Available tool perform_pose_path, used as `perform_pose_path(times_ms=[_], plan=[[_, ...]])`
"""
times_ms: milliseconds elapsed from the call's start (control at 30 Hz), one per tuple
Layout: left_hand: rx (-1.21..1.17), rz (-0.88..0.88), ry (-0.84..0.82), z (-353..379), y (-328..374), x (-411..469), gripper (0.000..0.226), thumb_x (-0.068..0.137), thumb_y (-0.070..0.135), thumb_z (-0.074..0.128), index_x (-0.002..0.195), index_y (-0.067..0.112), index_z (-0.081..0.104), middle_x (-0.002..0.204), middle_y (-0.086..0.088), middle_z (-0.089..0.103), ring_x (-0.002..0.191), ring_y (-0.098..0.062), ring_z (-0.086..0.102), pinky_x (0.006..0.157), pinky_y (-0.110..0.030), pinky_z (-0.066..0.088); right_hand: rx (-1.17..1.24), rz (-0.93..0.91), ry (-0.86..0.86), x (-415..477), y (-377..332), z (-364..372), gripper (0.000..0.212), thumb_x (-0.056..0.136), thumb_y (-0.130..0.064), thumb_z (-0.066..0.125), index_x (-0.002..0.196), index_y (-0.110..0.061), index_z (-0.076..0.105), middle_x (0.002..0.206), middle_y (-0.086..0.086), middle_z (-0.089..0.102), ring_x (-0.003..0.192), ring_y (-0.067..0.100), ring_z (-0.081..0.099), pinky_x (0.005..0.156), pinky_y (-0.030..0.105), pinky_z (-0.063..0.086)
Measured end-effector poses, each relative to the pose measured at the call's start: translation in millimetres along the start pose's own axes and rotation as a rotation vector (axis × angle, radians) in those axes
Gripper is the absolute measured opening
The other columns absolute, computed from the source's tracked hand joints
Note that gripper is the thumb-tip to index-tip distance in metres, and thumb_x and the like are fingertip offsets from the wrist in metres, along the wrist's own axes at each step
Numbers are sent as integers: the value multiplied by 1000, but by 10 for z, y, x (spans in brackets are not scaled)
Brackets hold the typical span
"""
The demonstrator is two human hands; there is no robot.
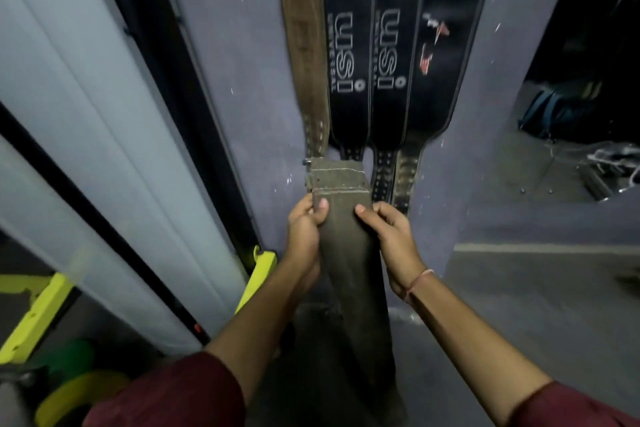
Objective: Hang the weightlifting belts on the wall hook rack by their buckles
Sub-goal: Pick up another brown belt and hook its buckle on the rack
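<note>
Presently both hands hold a brown belt up against the grey wall, buckle end topmost. The left hand is closed on the belt's left edge just below the stitched fold, thumb on the face; the right hand is closed on the right edge at the same height. A bit of the metal buckle pokes out at the upper left of the fold. Farther up the wall four belts already hang side by side: a tan belt on the left, two black USI belts, and a black belt with a red mark on the right. The hook rack itself is not in view, so its free hook cannot be placed.

To do this step well, I would keep both grips high near the fold so the heavy tail hangs straight, raise the buckle above the free hook, and lower the frame over it rather than the leather.
</note>
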State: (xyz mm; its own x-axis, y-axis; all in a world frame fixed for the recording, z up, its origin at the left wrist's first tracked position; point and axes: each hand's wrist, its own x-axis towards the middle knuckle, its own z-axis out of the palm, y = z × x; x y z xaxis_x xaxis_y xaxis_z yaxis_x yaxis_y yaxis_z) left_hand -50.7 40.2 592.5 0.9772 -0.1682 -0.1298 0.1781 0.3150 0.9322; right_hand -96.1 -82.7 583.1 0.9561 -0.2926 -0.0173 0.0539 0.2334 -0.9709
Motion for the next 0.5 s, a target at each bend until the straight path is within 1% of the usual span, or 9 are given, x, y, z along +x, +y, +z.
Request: perform_pose_path(times_ms=[67,100,167,233,300,333,367,433,500], plan=[[-18,31,-39,106,162,-82,25,101,1,43,114,4,63,95,-6,76,85,-17,74,67,-22,58,35,-3,21,66,-259,21,36,95,-27,64,103,8,62,99,25,67,94,24,65,88,39,54],[-27,19,-63,168,255,-133,24,100,4,43,111,5,65,91,-5,78,81,-14,75,65,-21,58,57,-8,16,85,-393,38,39,96,-26,61,111,11,60,109,27,68,101,29,66,95,45,53],[-23,-41,-115,314,465,-218,29,103,21,45,105,7,70,91,-7,79,79,-15,76,63,-22,59,87,-37,-14,121,-622,84,35,99,-16,57,119,12,57,118,29,66,106,34,65,99,50,50],[-2,-37,-109,426,672,-256,41,104,37,44,112,7,71,104,-12,77,86,-18,76,65,-25,60,89,-101,-23,121,-808,132,29,98,-10,56,119,11,57,119,30,65,104,34,65,98,50,50],[23,61,-43,506,835,-254,44,106,34,43,124,0,65,113,-17,73,90,-19,75,68,-26,60,73,-167,-22,104,-961,179,27,99,-9,55,117,11,57,118,31,65,101,32,65,97,50,50],[27,115,-18,534,913,-258,43,106,31,43,125,-2,62,115,-19,72,92,-20,74,71,-27,61,55,-200,-22,101,-1038,208,26,99,-9,55,116,10,58,116,30,65,100,31,65,96,50,51],[30,161,-7,558,994,-257,42,106,30,43,125,-2,62,117,-20,71,96,-23,73,76,-30,61,40,-234,-20,94,-1133,242,25,99,-9,55,115,9,58,114,29,67,99,30,65,95,48,52],[51,257,7,603,1178,-265,37,106,30,44,117,-1,63,115,-20,71,104,-29,69,89,-43,59,22,-297,-15,84,-1334,332,22,98,-9,57,111,9,61,106,27,68,95,29,65,91,46,54],[71,341,32,624,1366,-266,32,105,31,45,105,3,63,105,-17,71,98,-28,67,94,-52,56,18,-362,-19,69,-1505,430,19,95,-8,62,103,10,62,94,24,66,88,27,63,85,43,54]])
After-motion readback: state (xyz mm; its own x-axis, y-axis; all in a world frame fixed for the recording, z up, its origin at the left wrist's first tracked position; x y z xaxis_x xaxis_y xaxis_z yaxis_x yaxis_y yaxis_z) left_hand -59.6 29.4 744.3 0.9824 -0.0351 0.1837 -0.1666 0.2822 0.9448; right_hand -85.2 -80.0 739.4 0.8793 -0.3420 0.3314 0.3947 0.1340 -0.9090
